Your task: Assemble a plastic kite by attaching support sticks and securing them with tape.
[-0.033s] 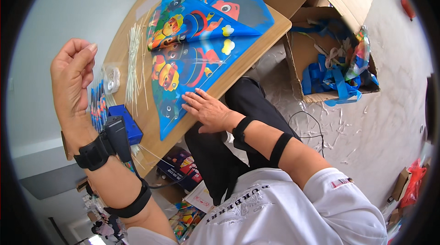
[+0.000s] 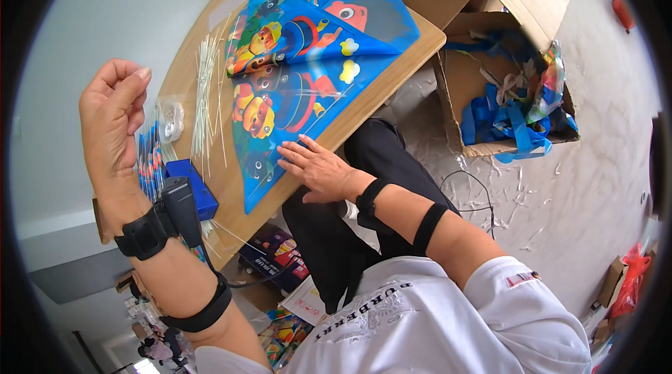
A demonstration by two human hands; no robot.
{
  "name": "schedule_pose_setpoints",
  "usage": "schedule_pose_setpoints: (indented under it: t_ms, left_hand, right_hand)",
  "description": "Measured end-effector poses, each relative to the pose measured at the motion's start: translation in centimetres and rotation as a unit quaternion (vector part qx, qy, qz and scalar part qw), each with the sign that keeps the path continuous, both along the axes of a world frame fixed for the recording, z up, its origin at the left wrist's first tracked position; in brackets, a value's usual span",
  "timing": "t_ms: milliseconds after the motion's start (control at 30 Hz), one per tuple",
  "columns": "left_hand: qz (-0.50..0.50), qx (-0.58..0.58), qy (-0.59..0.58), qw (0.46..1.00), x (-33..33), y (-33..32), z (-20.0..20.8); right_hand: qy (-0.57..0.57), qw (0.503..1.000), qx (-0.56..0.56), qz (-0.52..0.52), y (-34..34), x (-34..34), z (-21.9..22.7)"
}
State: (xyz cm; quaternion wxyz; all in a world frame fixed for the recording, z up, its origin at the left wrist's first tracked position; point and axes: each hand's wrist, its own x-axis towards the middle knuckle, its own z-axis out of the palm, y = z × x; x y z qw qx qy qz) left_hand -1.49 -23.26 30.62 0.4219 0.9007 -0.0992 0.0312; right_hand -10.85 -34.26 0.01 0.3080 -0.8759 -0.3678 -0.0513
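A blue triangular printed sheet point(image 2: 294, 104) with cartoon animals, which looks like a kite sail, lies partly folded on the wooden table point(image 2: 420, 45). My right hand point(image 2: 318, 170) rests flat on its near edge, fingers outstretched and a little apart. Up in the air to the left, clear of the sheet, is my left hand point(image 2: 115, 118), its fingers curled and the thumb against them. Anything inside those fingers is hidden. Between that hand and the sheet lie thin pale rods point(image 2: 204, 94) in a loose bundle.
By my left wrist are a blue box point(image 2: 194, 188), several striped slender pieces point(image 2: 150, 164) and a clear roll point(image 2: 170, 122). A cardboard carton point(image 2: 451, 101) of blue scraps stands right of the table. A black cable point(image 2: 490, 199) and shreds lie on the floor.
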Motion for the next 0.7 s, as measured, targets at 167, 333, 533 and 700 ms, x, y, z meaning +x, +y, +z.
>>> schedule_pose_setpoints:
  t_ms: [167,333,533,700]
  left_hand:
    - [0.005,-0.036,-0.013,0.999,-1.1,1.3,-1.1]
    - [0.0,-0.088,-0.027,0.996,-2.2,2.4,-2.2]
    - [0.012,-0.124,-0.029,0.992,-3.1,3.8,-2.6]
    - [0.043,-0.112,-0.008,0.993,-4.1,6.4,-3.2]
  right_hand:
    - [-0.067,0.985,0.161,0.001,-1.0,-1.2,-0.1]
    - [-0.081,0.927,0.253,-0.264,-5.7,-0.2,0.2]
    - [-0.071,0.948,0.057,-0.307,-10.0,3.0,0.5]
    - [-0.034,0.961,-0.083,-0.261,-10.7,2.5,-1.0]
